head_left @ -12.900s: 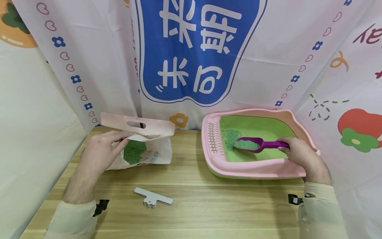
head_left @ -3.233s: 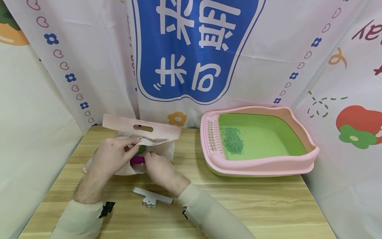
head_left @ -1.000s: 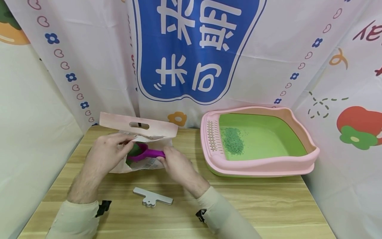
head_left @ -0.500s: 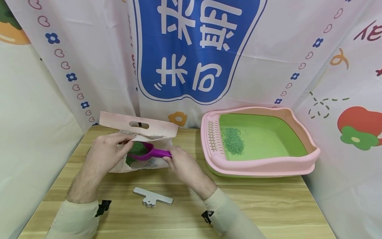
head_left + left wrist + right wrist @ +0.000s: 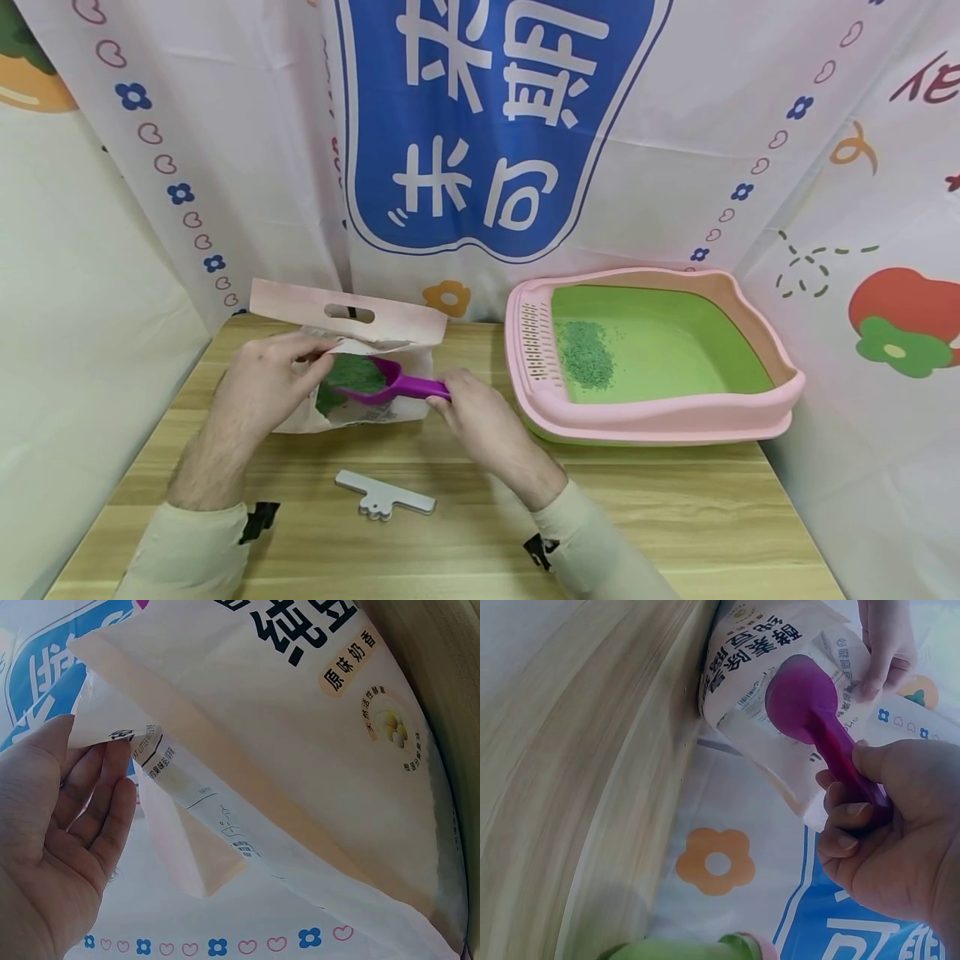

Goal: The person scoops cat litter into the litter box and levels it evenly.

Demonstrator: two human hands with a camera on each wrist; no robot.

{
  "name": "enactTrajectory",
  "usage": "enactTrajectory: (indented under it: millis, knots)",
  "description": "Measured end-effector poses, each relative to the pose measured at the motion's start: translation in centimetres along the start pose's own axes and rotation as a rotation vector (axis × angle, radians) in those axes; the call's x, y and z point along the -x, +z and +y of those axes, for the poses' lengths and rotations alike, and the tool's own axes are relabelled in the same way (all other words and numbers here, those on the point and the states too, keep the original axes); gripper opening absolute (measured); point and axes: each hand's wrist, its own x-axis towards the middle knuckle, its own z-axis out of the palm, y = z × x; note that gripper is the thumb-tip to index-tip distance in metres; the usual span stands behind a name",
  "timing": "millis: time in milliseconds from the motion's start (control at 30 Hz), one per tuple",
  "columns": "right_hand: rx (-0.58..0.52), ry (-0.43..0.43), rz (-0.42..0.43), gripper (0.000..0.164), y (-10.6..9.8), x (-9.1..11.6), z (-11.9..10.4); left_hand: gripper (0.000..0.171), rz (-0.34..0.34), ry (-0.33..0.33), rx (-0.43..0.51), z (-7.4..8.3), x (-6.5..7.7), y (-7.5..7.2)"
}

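A pale paper bag of green cat litter (image 5: 401, 321) lies on the table at the left, its mouth facing right. My left hand (image 5: 262, 387) pinches the edge of that mouth and lifts it; the left wrist view shows thumb and fingers on the printed bag (image 5: 300, 742). In my right hand (image 5: 487, 421) is the handle of a purple scoop (image 5: 412, 386), heaped with green litter. The scoop's bowl stands at the bag's mouth, its tip still inside. From the right wrist, curled fingers show round the handle, with the scoop's underside (image 5: 802, 697) over the bag.
A pink-rimmed green litter box (image 5: 652, 421) stands at the back right, with a small pile of green litter (image 5: 587, 354) at its left end. A grey bag clip (image 5: 382, 496) lies on the wooden table (image 5: 660, 517) in front of the bag. Patterned cloth hangs behind.
The scoop, earlier over the litter box and then deep in the bag, has come back out to the right carrying litter. My left hand keeps its hold on the bag.
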Motion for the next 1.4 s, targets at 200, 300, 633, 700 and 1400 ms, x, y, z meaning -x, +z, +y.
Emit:
enactTrajectory:
  millis: [200,300,633,700,1400]
  knots:
    - [0.027,-0.002,0.017,0.024,-0.5,0.8,0.6,0.021,-0.008,-0.007,0.003,0.0,0.0,0.1]
    - [0.023,0.000,0.017,0.025,-0.8,1.2,0.7,0.021,-0.005,-0.004,0.004,0.0,0.0,0.1]
    - [-0.016,0.020,0.025,0.024,-1.4,2.2,1.3,0.020,-0.021,-0.027,0.005,0.0,0.0,0.0]
    - [-0.012,0.021,0.028,0.024,-1.7,2.5,1.4,0.020,-0.023,-0.030,0.006,0.0,0.0,0.0]
    - [-0.026,0.026,0.039,0.020,-4.3,4.2,3.0,0.023,0.004,-0.007,0.007,-0.3,0.1,0.1]
